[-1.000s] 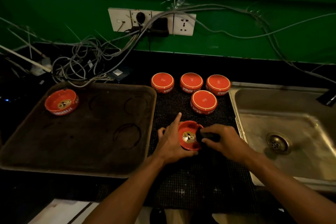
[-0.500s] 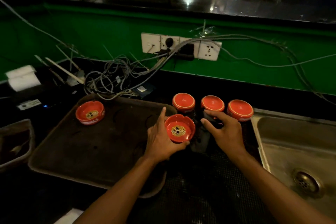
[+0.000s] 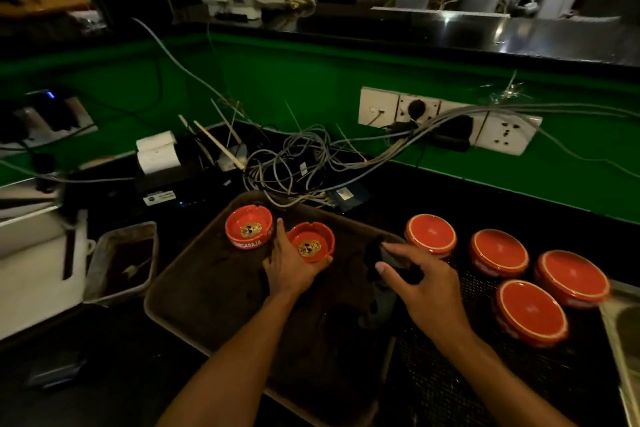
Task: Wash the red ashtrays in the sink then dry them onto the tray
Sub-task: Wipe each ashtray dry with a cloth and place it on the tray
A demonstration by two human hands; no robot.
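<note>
Nearest, the right hand pinches a dark cloth over the brown tray; the left hand grips an upright red ashtray above the tray, just beside another upright ashtray; four upturned ashtrays sit on the black mat; tangled cables lie beyond.

I am looking at 2 red ashtrays on the dark brown tray, each showing a gold and black emblem inside; one is wearing white lettering on its side. 4 upturned red ashtrays are showing thin white rings on the black mesh mat. The wall is glowing green behind white sockets and grey cables.
</note>
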